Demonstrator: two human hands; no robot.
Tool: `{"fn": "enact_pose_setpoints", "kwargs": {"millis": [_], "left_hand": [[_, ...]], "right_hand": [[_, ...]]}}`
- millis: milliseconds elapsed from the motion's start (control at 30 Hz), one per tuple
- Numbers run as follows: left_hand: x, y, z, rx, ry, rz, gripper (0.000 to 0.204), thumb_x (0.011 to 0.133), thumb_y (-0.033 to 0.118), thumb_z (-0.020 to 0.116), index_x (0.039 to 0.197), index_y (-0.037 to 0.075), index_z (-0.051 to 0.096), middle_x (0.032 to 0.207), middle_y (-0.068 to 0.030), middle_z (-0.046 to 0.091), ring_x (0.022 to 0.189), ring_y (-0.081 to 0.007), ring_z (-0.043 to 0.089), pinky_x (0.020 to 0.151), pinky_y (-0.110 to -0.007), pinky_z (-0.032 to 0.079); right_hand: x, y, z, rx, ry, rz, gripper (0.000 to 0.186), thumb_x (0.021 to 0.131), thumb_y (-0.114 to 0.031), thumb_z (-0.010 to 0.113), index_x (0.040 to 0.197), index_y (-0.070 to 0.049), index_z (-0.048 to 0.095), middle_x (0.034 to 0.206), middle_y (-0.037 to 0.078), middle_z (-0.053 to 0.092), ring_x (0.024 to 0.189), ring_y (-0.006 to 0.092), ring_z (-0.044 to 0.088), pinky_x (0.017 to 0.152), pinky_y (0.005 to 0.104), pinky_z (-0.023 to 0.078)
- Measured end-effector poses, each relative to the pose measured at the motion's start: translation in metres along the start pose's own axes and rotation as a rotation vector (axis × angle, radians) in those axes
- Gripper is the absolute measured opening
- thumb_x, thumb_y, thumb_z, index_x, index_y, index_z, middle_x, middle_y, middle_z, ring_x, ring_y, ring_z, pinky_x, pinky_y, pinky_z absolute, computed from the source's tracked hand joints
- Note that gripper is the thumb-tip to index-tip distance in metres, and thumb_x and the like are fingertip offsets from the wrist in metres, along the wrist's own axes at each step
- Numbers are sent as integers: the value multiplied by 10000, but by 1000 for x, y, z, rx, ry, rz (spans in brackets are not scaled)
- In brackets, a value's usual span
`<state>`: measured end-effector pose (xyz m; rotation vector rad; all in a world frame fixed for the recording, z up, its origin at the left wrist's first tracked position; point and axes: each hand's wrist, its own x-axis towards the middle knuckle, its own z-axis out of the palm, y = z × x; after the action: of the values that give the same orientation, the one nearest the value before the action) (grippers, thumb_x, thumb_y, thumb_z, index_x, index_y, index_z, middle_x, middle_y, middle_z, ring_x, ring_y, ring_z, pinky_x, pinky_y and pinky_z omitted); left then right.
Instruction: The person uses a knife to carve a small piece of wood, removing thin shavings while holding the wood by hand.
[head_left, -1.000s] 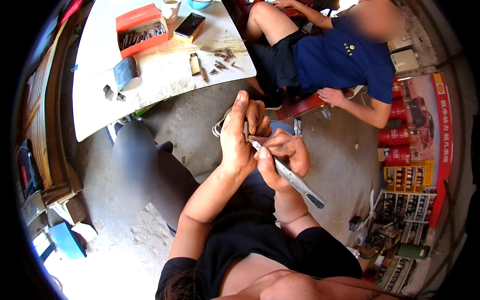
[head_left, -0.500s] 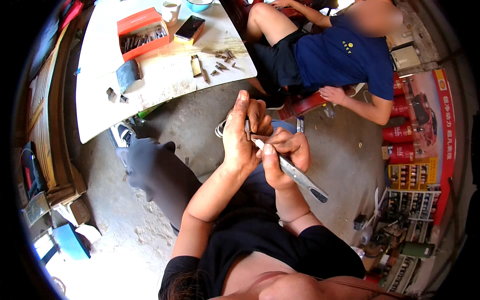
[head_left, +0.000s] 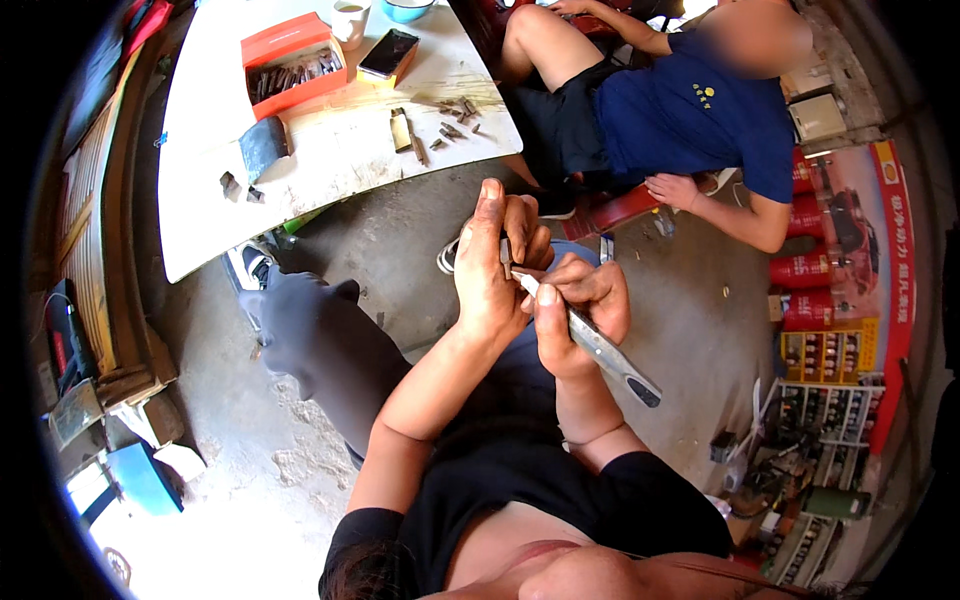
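Grey, slim, long-handled tool [head_left: 606,350], clamped in the right hand [head_left: 588,305], points at a small dark bar [head_left: 506,256] gripped by the left hand [head_left: 485,285]; short, light strokes seem safest.

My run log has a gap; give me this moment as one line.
left hand: holds small piece | right hand: grips grey-handled tool, tip at small piece | table: open red box, white mug

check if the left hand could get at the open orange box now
Probably not right now: the left hand is busy holding a small dark piece, and the orange box sits farther off on the white table.
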<state>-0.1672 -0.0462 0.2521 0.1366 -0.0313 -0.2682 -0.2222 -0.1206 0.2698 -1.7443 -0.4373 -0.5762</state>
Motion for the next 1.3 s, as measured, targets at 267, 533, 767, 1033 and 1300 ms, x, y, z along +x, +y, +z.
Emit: {"fn": "enact_pose_setpoints", "kwargs": {"millis": [267,533,767,1033,1300], "left_hand": [[-2,-1,-3,-53,32,-1,511,988,397,423,574,114,325,578,13,284,467,-92,239,422,-249,200],[-2,-3,-2,-49,30,-1,543,995,423,391,556,112,318,586,14,278,468,-89,221,415,-255,187],[-2,-2,-3,-103,-22,-43,564,995,453,373,552,109,321,583,13,267,463,-89,212,416,-256,186],[1,-4,-4,-74,-28,-21,569,993,468,369,553,110,316,594,15,269,470,-91,208,419,-259,180],[2,-6,-5,-87,-28,-18,566,985,465,396,550,112,316,595,14,275,467,-88,209,418,-257,182]], "right_hand": [[-4,5,0,-46,10,5,180,812,26,619,808,-12,444,727,112,603,637,158,562,623,279,464],[-4,2,3,-17,30,-1,169,830,38,596,823,-8,434,740,121,603,655,154,576,649,270,476],[-6,2,3,19,30,-9,174,845,37,586,827,-15,421,747,124,599,667,148,580,654,263,478],[-4,-1,4,21,50,41,173,849,38,582,829,-12,418,762,124,604,675,136,580,655,251,477],[-3,4,4,-66,37,6,193,844,25,567,835,-30,382,706,119,580,629,146,547,619,260,452]]}}
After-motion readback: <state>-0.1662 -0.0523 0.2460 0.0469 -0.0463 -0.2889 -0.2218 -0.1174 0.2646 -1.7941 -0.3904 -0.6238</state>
